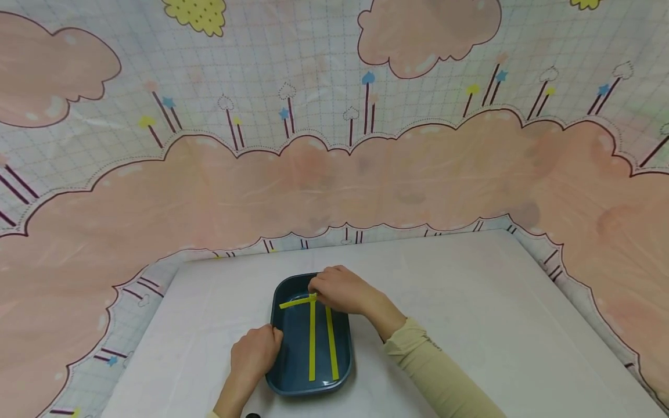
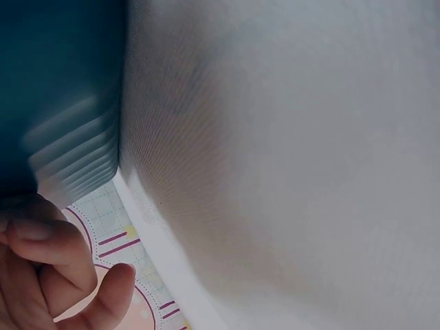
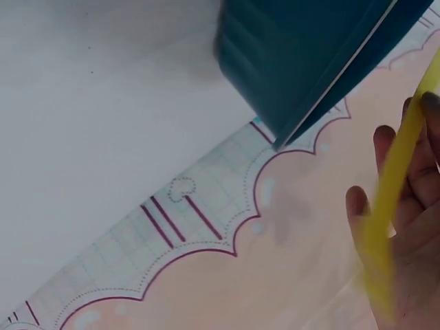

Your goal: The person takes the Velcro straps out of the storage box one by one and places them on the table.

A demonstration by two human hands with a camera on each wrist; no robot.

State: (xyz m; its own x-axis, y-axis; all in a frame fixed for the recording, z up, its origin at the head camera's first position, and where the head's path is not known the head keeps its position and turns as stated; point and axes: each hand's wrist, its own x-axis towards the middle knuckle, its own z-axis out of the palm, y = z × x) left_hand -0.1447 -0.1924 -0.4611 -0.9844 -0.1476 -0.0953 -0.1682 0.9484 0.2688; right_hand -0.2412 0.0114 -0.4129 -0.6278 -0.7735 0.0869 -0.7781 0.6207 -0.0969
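A dark blue tray (image 1: 292, 371) with a raised rim and rounded corners lies on the table, and two long thin yellow strips (image 1: 312, 342) run lengthwise in it. My left hand (image 1: 254, 351) grips the tray's left rim with curled fingers. In the left wrist view, those fingers (image 2: 51, 268) are beside the tray's ribbed wall (image 2: 75, 137). Over the far end of the tray, my right hand (image 1: 342, 289) pinches another yellow strip (image 1: 295, 302), which points left. The right wrist view shows this strip (image 3: 402, 179) blurred, running across the hand between thumb and fingers.
A white tabletop (image 1: 444, 325) spreads around the tray. Behind and beside it hangs a patterned cloth (image 1: 366, 186) with pink clouds. A small dark round object (image 1: 253, 415) is cut off at the bottom edge.
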